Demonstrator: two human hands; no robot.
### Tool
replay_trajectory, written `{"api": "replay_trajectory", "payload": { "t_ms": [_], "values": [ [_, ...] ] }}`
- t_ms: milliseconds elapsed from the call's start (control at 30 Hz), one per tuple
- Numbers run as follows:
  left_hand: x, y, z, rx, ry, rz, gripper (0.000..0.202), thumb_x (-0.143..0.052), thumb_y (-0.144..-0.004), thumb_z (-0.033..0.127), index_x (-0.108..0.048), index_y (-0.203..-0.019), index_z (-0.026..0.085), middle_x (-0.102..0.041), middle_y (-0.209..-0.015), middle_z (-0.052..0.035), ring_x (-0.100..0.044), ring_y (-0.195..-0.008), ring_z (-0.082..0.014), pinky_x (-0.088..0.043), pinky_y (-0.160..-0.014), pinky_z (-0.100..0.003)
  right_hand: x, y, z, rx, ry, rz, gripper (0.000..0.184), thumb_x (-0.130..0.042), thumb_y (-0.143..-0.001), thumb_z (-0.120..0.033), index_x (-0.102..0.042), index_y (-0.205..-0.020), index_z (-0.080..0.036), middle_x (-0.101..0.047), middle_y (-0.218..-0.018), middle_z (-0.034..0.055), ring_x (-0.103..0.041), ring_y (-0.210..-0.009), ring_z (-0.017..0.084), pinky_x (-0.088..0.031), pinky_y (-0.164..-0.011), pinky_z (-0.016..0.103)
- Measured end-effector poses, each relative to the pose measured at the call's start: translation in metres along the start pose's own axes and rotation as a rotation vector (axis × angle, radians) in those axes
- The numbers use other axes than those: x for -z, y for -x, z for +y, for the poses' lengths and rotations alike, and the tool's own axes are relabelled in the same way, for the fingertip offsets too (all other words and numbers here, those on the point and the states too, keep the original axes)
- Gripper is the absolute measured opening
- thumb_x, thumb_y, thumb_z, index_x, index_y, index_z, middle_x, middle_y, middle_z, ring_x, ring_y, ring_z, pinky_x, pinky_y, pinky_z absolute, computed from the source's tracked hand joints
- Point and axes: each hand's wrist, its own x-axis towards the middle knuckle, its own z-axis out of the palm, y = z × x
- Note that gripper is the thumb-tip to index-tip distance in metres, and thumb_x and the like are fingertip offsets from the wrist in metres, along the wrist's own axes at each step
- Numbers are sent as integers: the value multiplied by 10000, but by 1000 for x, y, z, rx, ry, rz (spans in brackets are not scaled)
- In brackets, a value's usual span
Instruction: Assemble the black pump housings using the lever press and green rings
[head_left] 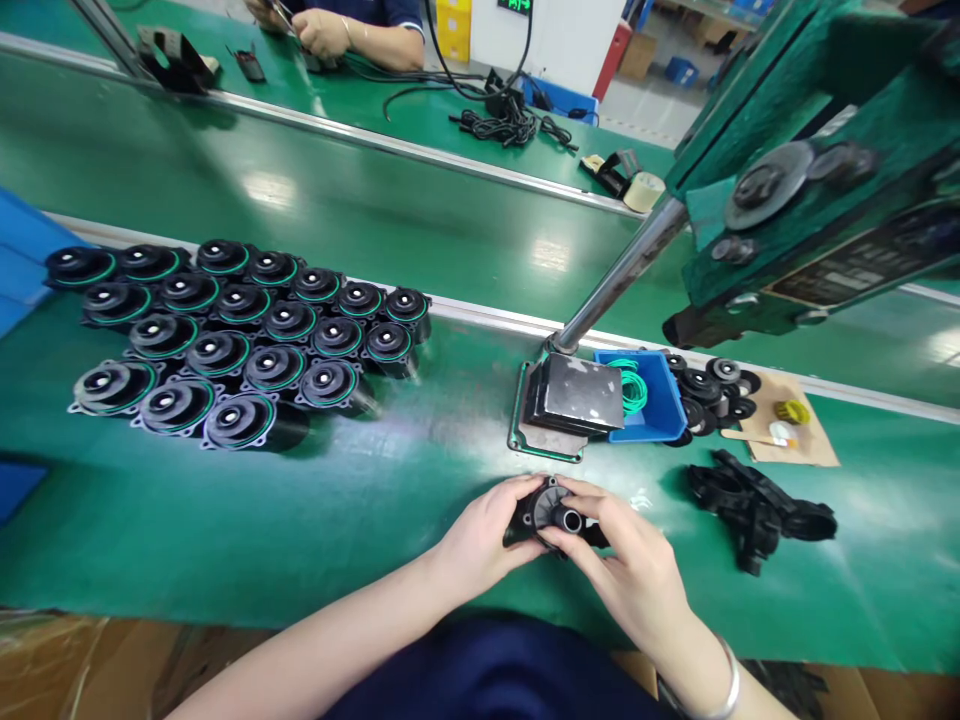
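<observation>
Both of my hands hold one black plastic part (pixel 553 512) with a round tube opening, just above the near edge of the green bench. My left hand (pixel 484 540) grips its left side with fingers curled around it. My right hand (pixel 630 570) closes on its right side, thumb and fingers pressed against the tube end. A silver bangle sits on my right wrist. Directly behind the part stands the black block of a press base (pixel 574 395).
Several round black assemblies with green rings (pixel 240 330) fill the left of the bench. A blue tray (pixel 652 400) holds green rings, with black discs (pixel 705 385) and a cardboard sheet (pixel 795 420) beside it. Black housings (pixel 757 505) lie at right. Another person's hands (pixel 322 35) work across the conveyor.
</observation>
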Motion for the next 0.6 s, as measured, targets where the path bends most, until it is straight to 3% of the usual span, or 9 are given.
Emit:
{"api": "replay_trajectory", "payload": {
  "t_ms": [267,500,600],
  "values": [
    [1,1,0,-28,-7,12,640,-720,-800,250,-386,-1346,233,-609,-1289,-111,-599,-1200,-253,-521,-1019,-425,-4,2,2,-16,-51,21,188,-648,-863,-258,-557,-1009,-183,-660,-1093,76,-667,-1007,148,-594,-850,247],
    [0,0,-4,-186,-73,2,603,-680,-788,126,-440,-1320,278,-540,-1330,-104,-564,-1233,-238,-513,-1021,-392,-19,13,7,-124,-144,13,220,-616,-883,-334,-507,-1005,-186,-653,-1119,72,-658,-1053,147,-581,-867,250],
    [9,-3,6,-220,-139,34,598,-715,-738,146,-485,-1274,274,-586,-1251,-90,-621,-1142,-235,-549,-961,-378,2,4,8,-166,-191,-108,363,-658,-842,-408,-503,-1087,-190,-668,-1083,56,-684,-961,147,-596,-800,252]
  ]
}}
